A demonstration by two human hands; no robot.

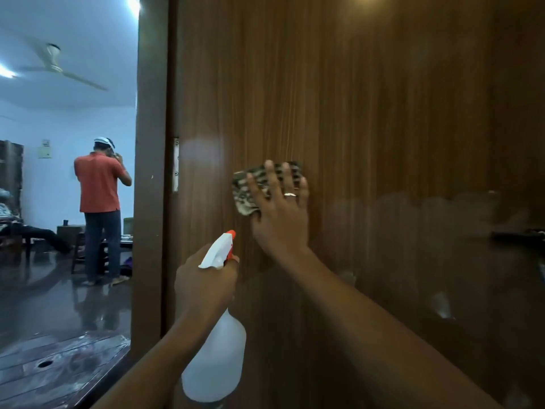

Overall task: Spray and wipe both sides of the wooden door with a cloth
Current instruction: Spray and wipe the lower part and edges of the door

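Head | right hand (pixel 280 214) fingers (pixel 269 175) wide, pressing cloth (pixel 244 193) on door (pixel 383 113); left hand (pixel 203 284) grips bottle (pixel 215 361)

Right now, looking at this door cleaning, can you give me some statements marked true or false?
1. The right hand presses a patterned cloth flat against the wooden door. True.
2. The left hand grips a white spray bottle. True.
3. The bottle sprays from a blue tip. False: its nozzle is orange.
4. The cloth lies on the floor. False: it is on the door, under the right hand.
5. A person in an orange shirt stands in the room beyond. True.
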